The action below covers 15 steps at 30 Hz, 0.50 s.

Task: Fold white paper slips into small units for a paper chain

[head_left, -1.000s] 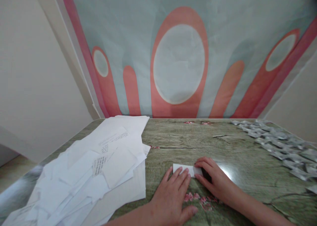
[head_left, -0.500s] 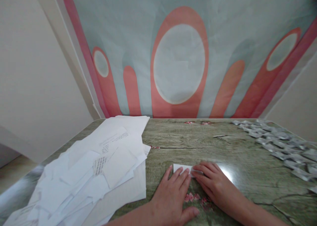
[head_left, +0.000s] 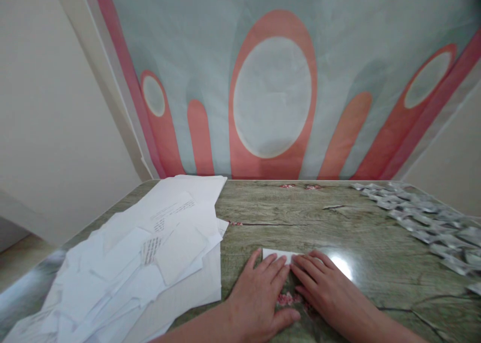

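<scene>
A small white piece of paper (head_left: 276, 254), apparently folded into a narrow strip, lies on the table just beyond my fingertips. My left hand (head_left: 259, 293) lies flat with its fingers spread, their tips pressing on the paper's near edge and its thumb stretched to the right on the tabletop. Beside it, my right hand (head_left: 326, 283) rests palm down, fingers stretched out over the paper's right end. That end is hidden under the fingers. Neither hand is wrapped round anything.
A large heap of white paper sheets and scraps (head_left: 128, 263), some printed, covers the table's left side. Several folded paper pieces (head_left: 421, 212) stand in rows at the right. The wood-patterned table (head_left: 263, 202) meets a wall hanging (head_left: 345, 42) at its back edge.
My right hand has shifted slightly left, and its fingers now lie flatter over the paper's right end. My left hand stays almost in place.
</scene>
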### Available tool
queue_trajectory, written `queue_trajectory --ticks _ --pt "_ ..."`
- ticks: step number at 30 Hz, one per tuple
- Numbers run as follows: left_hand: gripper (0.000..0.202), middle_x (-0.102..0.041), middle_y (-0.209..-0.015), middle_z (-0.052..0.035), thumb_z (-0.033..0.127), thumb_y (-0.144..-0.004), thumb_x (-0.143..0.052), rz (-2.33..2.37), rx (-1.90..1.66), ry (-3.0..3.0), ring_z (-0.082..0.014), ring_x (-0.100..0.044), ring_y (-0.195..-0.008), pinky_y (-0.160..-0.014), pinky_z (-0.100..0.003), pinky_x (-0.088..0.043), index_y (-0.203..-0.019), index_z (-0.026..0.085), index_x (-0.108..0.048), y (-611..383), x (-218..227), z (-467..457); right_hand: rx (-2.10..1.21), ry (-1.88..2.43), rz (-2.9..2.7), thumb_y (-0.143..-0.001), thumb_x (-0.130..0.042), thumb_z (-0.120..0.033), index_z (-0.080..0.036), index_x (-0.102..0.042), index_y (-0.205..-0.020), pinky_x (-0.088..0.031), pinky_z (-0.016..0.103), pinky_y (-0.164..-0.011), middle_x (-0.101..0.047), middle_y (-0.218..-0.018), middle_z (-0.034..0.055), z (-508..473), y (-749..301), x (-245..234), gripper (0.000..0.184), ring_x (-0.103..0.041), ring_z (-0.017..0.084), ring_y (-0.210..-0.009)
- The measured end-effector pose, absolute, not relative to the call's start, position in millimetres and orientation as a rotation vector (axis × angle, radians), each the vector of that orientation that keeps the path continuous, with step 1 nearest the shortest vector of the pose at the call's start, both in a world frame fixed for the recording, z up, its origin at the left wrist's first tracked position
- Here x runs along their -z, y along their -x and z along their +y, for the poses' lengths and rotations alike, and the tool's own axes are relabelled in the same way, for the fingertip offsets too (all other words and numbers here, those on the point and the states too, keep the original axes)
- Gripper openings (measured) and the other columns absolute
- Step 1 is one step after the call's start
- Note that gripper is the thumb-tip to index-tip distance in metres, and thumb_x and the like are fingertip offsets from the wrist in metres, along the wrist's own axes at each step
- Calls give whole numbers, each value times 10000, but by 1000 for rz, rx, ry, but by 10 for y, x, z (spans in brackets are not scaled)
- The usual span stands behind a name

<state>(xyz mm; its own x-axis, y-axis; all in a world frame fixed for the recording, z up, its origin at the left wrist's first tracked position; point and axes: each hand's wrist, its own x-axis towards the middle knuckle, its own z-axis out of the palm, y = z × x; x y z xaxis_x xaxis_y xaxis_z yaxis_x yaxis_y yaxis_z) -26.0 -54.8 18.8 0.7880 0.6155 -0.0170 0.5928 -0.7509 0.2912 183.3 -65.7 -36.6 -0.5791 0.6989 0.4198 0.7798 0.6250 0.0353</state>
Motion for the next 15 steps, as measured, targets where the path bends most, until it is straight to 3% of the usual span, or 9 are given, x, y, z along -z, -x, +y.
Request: queue_trajectory --ticks 10,15 --pt "612 -355 -1426 -88 605 -867 -378 962 -213 -2706 -229 -312 -1306 -1078 -444 -197 -1333 207 -373 258 -146 -528 392 1208 -2519 -763 -661 -373 -155 -566 -1111 -317 443 -995 -618 -1115 81 -710 -1784 283 422 -544 247 -1039" --pt "507 -396 -1395 -89 567 -885 -380 1036 -236 -2743 -234 -348 -1280 -1065 -456 -215 -1259 233 -455 243 -128 -517 402 1206 -2521 -771 -651 -390 -149 -573 -1098 -311 445 -1000 -620 -1111 88 -724 -1778 268 414 -544 247 -1042"
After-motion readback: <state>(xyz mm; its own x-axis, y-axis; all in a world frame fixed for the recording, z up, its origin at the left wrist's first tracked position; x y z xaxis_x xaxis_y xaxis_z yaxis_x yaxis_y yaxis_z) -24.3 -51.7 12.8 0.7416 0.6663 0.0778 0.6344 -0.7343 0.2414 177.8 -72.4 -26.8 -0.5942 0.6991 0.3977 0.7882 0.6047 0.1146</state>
